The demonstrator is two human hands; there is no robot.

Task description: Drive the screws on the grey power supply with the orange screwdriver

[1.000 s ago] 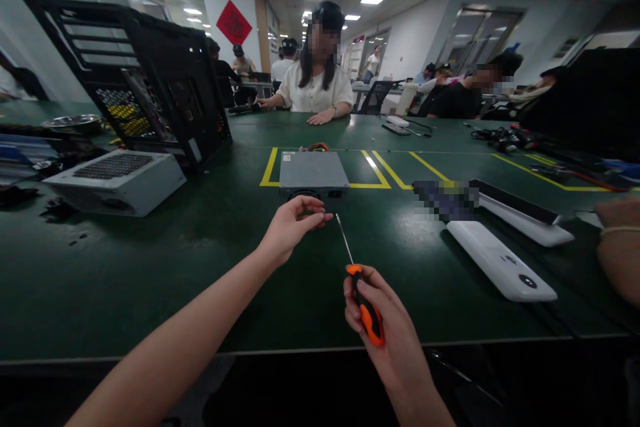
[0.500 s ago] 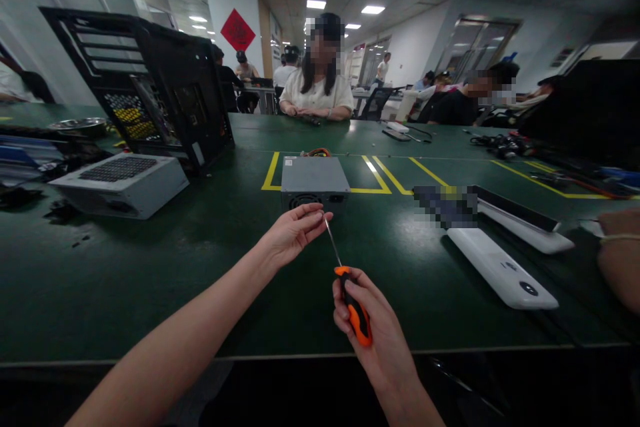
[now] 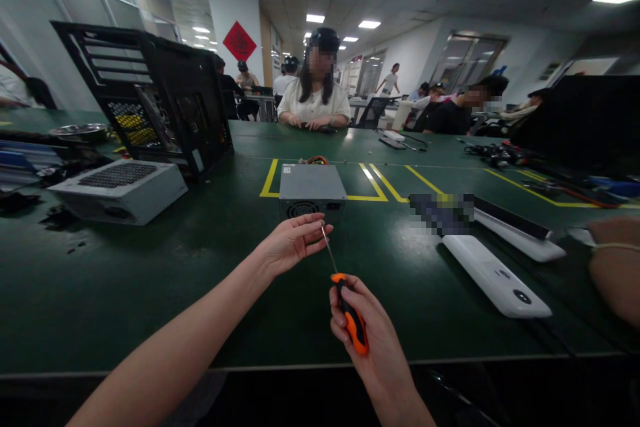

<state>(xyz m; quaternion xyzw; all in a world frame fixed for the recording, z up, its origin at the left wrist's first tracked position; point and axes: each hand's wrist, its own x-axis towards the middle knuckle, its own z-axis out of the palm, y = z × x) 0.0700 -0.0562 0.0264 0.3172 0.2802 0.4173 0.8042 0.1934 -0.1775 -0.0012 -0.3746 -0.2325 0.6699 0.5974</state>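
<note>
My right hand [image 3: 367, 337] grips the orange and black handle of a screwdriver [image 3: 347, 310], whose thin shaft points up and away to the left. My left hand [image 3: 295, 240] is held just above the green table [image 3: 150, 280], fingers pinched together at the screwdriver's tip. What the fingertips pinch, if anything, is too small to make out. Just beyond both hands lies a grey power supply unit [image 3: 311, 183] with a fan grille facing me and coloured wires at its back.
A black computer case [image 3: 160, 97] stands at the left with a second grey power supply [image 3: 120, 188] in front of it. White flat devices [image 3: 495, 273] lie at the right, beside another person's forearm [image 3: 615, 267]. A person [image 3: 314, 97] sits across the table. Yellow tape lines mark the tabletop.
The screwdriver tip has moved left to meet my left fingertips, and my right hand has drawn slightly left and closer. The view has tilted up a little.
</note>
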